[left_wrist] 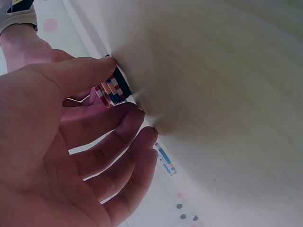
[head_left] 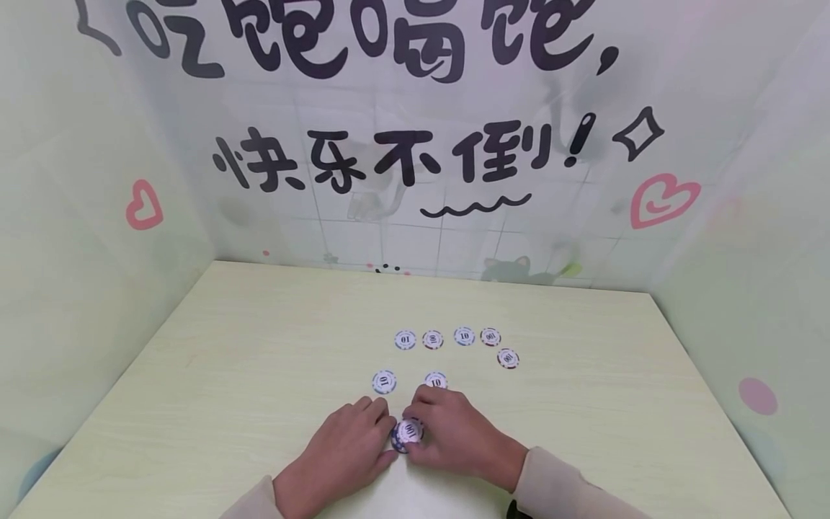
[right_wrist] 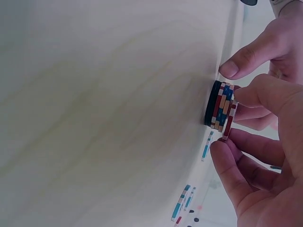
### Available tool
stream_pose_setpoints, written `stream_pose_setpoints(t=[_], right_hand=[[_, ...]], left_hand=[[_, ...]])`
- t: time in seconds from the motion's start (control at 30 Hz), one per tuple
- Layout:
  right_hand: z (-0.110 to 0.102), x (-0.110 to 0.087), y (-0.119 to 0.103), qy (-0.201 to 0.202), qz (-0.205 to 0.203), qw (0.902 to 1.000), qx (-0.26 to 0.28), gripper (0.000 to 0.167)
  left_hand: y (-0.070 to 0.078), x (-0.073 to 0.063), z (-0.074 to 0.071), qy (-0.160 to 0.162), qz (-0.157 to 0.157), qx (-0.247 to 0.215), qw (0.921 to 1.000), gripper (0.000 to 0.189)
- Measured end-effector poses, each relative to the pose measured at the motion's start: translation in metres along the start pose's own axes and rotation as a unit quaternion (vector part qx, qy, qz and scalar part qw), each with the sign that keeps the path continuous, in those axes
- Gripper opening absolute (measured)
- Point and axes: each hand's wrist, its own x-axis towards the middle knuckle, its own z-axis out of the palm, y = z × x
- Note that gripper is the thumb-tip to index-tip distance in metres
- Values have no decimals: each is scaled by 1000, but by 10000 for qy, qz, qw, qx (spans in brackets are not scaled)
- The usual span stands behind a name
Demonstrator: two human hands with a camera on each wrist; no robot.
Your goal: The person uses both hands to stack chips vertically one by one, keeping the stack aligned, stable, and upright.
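Near the front of the desk, the right hand pinches a red-edged chip between thumb and fingertips, spread about as wide as the chip. That chip sits tilted at the top of a small stack, not flat on it. The left hand is partly closed, thumb and forefinger curled round the stack's other side; how firmly they press cannot be told. If the right hand let go while the chip leans, it could slide off; too hard a squeeze from the left might push the lower chips out of line. A knuckle could also nudge the partly covered 10 chip just beyond the right hand. Farther out, another 10 chip and five more chips lie flat.
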Motion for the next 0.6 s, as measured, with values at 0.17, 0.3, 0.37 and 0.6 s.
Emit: stream_pose_setpoints(t=[0.17, 0.3, 0.37, 0.6], right_hand=[[1, 1, -2, 54, -92, 9999, -108, 27], [1, 1, -3, 101, -143, 9998, -124, 26], [2, 1, -3, 117, -158, 9997, -138, 26], [4, 1, -3, 120, -159, 9996, -180, 27]], left_hand=[[0, 0, 0, 68, 32, 12, 10000, 34], [0, 0, 0, 123, 56, 19, 9999, 34], [0, 0, 0, 96, 41, 15, 9999, 34], [0, 0, 0, 75, 23, 43, 10000, 34]])
